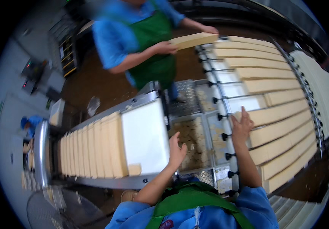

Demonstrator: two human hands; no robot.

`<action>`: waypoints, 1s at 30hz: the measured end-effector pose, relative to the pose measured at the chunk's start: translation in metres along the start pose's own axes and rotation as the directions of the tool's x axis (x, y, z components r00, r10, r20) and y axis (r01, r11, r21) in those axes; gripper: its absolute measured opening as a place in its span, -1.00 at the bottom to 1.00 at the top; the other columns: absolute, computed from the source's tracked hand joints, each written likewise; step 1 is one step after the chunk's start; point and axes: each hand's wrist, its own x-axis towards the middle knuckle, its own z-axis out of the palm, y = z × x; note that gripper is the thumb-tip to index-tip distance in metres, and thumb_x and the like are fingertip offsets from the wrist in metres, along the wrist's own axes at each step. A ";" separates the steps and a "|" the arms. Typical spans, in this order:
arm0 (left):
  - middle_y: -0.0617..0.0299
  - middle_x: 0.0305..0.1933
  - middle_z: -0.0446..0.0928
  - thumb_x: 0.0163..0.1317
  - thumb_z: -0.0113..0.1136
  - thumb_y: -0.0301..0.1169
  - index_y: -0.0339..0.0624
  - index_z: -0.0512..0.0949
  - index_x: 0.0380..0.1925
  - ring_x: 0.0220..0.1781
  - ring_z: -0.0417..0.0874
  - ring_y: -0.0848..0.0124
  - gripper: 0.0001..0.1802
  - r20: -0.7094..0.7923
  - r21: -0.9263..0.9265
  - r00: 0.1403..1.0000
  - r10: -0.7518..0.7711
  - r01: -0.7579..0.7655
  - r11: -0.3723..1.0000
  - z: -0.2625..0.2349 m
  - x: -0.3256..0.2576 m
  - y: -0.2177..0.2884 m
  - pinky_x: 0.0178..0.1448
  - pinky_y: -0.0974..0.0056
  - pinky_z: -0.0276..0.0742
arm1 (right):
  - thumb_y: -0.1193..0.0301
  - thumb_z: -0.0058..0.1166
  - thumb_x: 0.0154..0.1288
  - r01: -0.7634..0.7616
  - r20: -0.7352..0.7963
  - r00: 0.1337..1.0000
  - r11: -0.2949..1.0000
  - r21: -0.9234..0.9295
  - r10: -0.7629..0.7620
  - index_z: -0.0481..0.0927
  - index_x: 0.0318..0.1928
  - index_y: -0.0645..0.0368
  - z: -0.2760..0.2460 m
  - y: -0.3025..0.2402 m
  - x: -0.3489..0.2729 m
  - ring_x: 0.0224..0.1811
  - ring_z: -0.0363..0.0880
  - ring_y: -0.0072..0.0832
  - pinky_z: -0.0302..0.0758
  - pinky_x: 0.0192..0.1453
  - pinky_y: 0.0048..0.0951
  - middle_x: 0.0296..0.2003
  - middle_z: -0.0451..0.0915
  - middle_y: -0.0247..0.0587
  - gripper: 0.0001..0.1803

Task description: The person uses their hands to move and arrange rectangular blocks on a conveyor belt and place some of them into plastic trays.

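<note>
Slabs (281,113) flank a scrap bin (207,143); 1 co-worker (153,34) stands beyond.

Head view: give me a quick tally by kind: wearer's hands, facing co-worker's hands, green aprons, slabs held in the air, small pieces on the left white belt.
Wearer's hands: 2 (left hand, right hand)
Co-worker's hands: 2
Green aprons: 2
Raised slab: 1
Small piece: 1
Total: 8

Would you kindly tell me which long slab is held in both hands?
The slab in the co-worker's hands; the other long slabs lie on conveyors.
</note>
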 end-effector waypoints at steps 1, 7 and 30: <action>0.00 0.16 0.31 0.14 0.09 -0.54 -0.27 0.23 0.25 0.12 0.43 0.20 -0.38 -0.013 0.010 0.999 -0.041 0.041 0.999 -0.012 -0.011 -0.008 0.13 0.20 0.43 | 0.30 0.18 0.14 0.006 -0.025 1.000 1.000 0.011 -0.006 0.69 -0.16 -0.16 0.005 0.001 -0.002 0.32 0.25 -0.23 0.16 0.23 -0.01 0.35 0.25 -0.24 -0.78; -0.05 0.08 0.35 0.16 0.03 -0.54 -0.29 0.33 0.16 0.08 0.46 0.17 -0.50 -0.204 -0.095 0.955 -0.214 0.198 0.976 -0.095 -0.061 -0.033 0.12 0.16 0.43 | 0.23 0.28 0.05 -0.174 -0.006 0.985 0.983 -0.052 0.174 0.72 -0.22 -0.30 0.002 0.002 0.000 0.30 0.27 -0.24 0.12 0.23 0.06 0.38 0.21 -0.26 -0.78; -0.28 0.11 0.17 -0.01 0.40 -0.09 -0.57 0.00 0.26 -0.01 0.48 -0.19 0.07 -0.323 0.351 0.838 -0.439 0.537 0.767 -0.249 -0.104 -0.091 0.00 0.00 0.53 | -0.02 0.07 0.21 0.188 0.501 0.766 0.886 0.424 -0.403 0.29 0.32 0.04 0.081 -0.470 -0.002 0.35 0.15 -0.15 0.15 0.32 -0.08 0.38 0.12 -0.03 -0.27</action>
